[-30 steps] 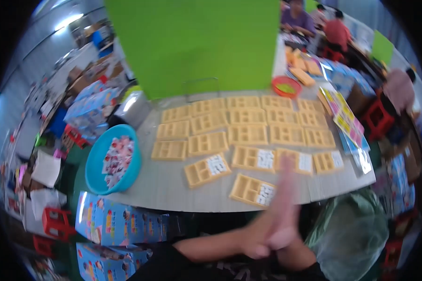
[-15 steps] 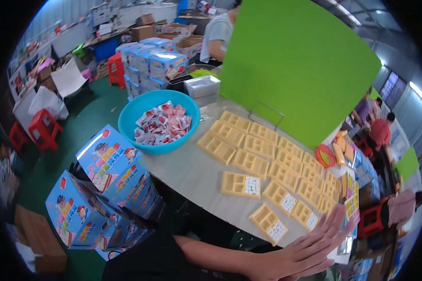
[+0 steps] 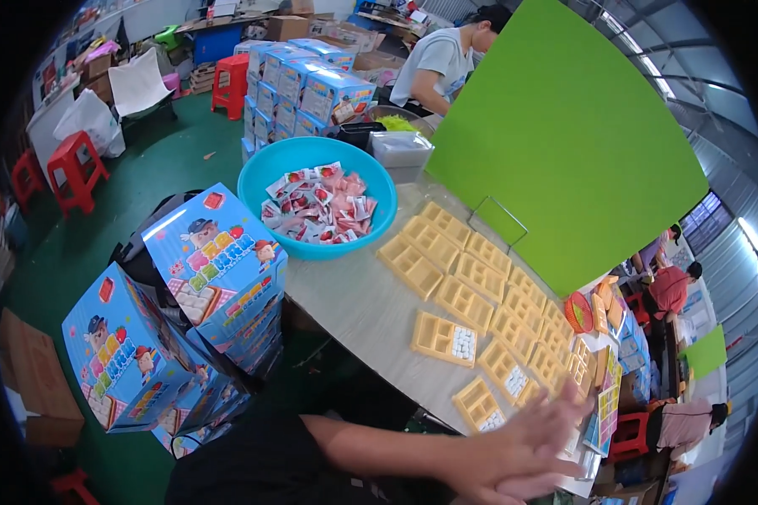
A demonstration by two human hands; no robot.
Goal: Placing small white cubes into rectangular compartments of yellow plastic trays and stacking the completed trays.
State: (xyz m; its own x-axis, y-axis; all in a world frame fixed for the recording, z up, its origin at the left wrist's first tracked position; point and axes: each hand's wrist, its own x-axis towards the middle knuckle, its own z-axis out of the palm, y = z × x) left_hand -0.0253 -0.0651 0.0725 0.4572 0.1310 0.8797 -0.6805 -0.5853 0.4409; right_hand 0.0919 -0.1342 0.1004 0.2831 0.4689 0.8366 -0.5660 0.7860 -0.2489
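My two hands meet at the lower right, over the near edge of the grey table (image 3: 354, 311). My left hand (image 3: 535, 433) lies on top with its fingers spread. My right hand (image 3: 514, 486) shows just beneath it, mostly covered. Neither holds anything. Nearest to them are yellow compartment trays (image 3: 478, 404), some with small white pieces in their cells (image 3: 461, 343). More yellow trays (image 3: 446, 278) run in rows across the table toward the back.
A blue bowl (image 3: 265, 172) of pink sachets (image 3: 320, 206) stands at the table's left end, a clear tub (image 3: 400, 147) behind it. Blue printed boxes (image 3: 215, 265) pile up on the floor at left. A green board (image 3: 564, 160) backs the table. Another person (image 3: 438, 63) works behind; red stools (image 3: 76, 168) stand at left.
The view has swung further left and down, bringing the boxes and bowl toward the centre. My hands stay together at the lower right, now with the fingers spread.
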